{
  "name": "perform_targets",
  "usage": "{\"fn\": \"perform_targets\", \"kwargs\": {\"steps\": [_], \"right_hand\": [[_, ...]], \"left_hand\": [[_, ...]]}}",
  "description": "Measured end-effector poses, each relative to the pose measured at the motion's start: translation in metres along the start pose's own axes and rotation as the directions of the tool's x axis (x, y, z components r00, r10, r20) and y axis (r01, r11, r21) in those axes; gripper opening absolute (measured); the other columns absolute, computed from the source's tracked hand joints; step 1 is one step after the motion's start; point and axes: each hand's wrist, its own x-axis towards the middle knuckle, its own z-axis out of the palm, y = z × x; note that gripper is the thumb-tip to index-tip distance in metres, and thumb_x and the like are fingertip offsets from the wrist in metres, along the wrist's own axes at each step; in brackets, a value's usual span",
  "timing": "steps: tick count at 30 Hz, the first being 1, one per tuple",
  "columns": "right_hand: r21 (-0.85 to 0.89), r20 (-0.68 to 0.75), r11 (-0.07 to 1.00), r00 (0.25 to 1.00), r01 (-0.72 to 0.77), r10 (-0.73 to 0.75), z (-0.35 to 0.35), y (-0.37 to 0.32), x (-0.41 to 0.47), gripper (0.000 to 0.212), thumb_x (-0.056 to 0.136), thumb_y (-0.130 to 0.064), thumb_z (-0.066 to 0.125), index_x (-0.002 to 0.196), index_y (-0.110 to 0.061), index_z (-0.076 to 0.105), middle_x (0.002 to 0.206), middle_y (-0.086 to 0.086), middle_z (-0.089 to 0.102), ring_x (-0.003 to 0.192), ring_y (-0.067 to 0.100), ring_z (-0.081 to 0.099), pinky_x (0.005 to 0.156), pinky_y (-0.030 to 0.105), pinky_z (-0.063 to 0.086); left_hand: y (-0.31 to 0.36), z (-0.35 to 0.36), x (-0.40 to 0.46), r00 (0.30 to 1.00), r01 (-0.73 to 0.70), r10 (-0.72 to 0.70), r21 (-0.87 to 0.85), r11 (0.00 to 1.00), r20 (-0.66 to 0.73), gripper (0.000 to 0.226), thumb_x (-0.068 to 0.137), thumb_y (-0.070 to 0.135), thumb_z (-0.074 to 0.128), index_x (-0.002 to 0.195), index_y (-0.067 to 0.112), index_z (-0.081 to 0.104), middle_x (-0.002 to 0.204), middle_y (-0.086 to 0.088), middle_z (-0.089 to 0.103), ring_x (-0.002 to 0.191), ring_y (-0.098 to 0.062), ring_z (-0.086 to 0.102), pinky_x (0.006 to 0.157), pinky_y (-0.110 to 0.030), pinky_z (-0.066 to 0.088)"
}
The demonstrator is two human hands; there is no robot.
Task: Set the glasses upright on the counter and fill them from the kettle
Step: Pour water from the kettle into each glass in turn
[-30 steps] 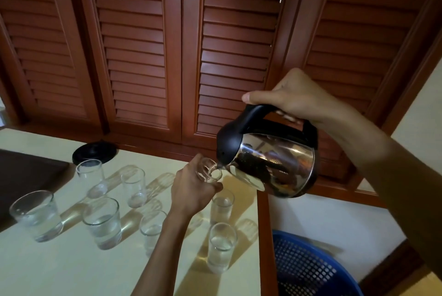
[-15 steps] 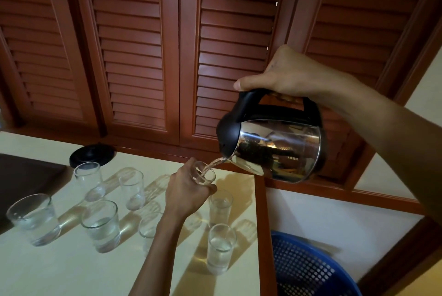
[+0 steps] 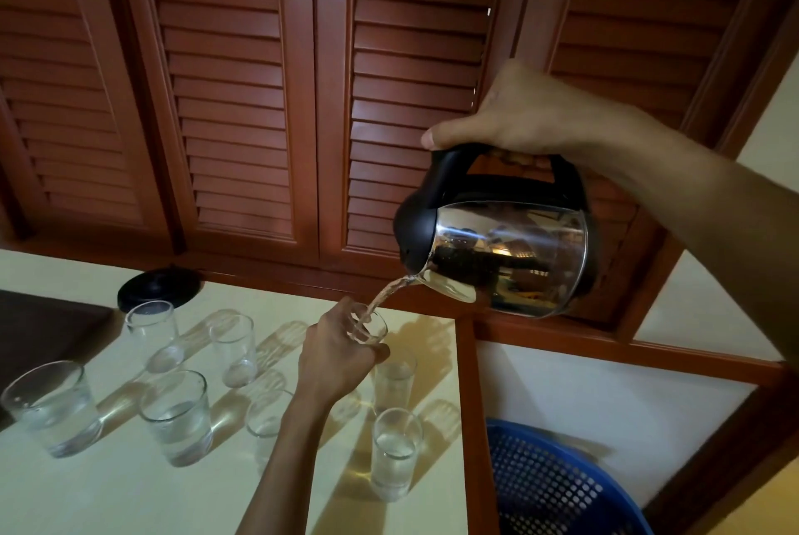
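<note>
My right hand (image 3: 523,115) grips the black handle of a steel kettle (image 3: 510,253), tilted spout-down to the left. A stream of water runs from its spout into a small clear glass (image 3: 368,324), which my left hand (image 3: 335,355) holds above the counter (image 3: 108,491). Several clear glasses stand upright on the pale counter. Two wide ones (image 3: 49,407) (image 3: 177,415) at the left hold water. Two narrow ones (image 3: 395,454) (image 3: 394,379) near the right edge also hold water. Two more (image 3: 151,333) (image 3: 233,348) stand farther back.
A black round kettle base (image 3: 158,288) sits at the counter's back edge, beside a dark mat (image 3: 43,335) at the left. Red-brown louvred doors (image 3: 242,102) rise behind. A wooden edge (image 3: 469,426) ends the counter on the right; a blue perforated basket (image 3: 557,487) lies below it.
The kettle has risen and tipped further, and water now pours in a stream into the held glass. My left hand has kept the glass under the spout.
</note>
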Motion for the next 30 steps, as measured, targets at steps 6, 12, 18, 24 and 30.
{"fn": "perform_targets", "kwargs": {"steps": [6,12,18,24,30], "right_hand": [[-0.009,0.005,1.000,1.000,0.005,-0.005,-0.001,-0.002,0.002,0.055,0.073,-0.057,0.083,0.049,-0.016,0.055,0.035,-0.004,0.042,0.031,0.013,0.039,0.039,0.021,0.034],[0.002,0.011,1.000,1.000,0.006,-0.006,0.002,0.001,0.002,0.057,0.075,-0.057,0.084,0.047,-0.017,0.053,0.033,-0.004,0.040,0.028,0.011,0.034,0.034,0.017,0.029],[0.026,0.011,0.999,0.999,0.046,-0.046,0.010,0.003,0.005,0.057,0.075,-0.051,0.085,0.044,-0.019,0.050,0.033,-0.006,0.039,0.029,0.011,0.033,0.041,0.023,0.031],[0.087,-0.005,0.995,0.999,0.050,-0.050,0.026,0.015,0.003,0.062,0.077,-0.049,0.085,0.039,-0.020,0.046,0.033,-0.007,0.036,0.031,0.012,0.032,0.045,0.025,0.031],[0.160,-0.042,0.984,0.996,0.079,-0.073,0.041,0.025,-0.004,0.064,0.081,-0.046,0.084,0.038,-0.020,0.043,0.032,-0.010,0.031,0.031,0.010,0.028,0.039,0.021,0.026]], "left_hand": [[-0.001,-0.001,0.000,1.000,0.008,-0.008,-0.005,1.000,0.021,0.039,0.049,0.031,0.077,0.083,0.034,0.058,0.077,0.011,0.074,0.077,-0.016,0.070,0.071,-0.033,0.056],[-0.001,0.000,-0.001,1.000,0.010,-0.009,-0.024,1.000,0.017,0.037,0.048,0.031,0.075,0.081,0.034,0.058,0.075,0.010,0.074,0.077,-0.014,0.069,0.068,-0.030,0.052],[-0.002,-0.001,0.001,1.000,-0.003,0.004,-0.036,0.999,0.010,0.037,0.061,0.014,0.084,0.084,0.031,0.060,0.077,0.007,0.074,0.074,-0.012,0.068,0.061,-0.023,0.045],[0.001,-0.004,0.003,1.000,-0.004,0.005,-0.092,0.996,0.019,0.036,0.061,0.013,0.083,0.089,0.026,0.065,0.081,0.006,0.074,0.077,-0.013,0.068,0.064,-0.027,0.048],[0.011,-0.008,0.008,0.999,0.035,-0.027,-0.198,0.980,0.042,0.045,0.050,0.017,0.077,0.094,0.021,0.070,0.083,0.003,0.075,0.074,-0.018,0.068,0.067,-0.030,0.051]]}}
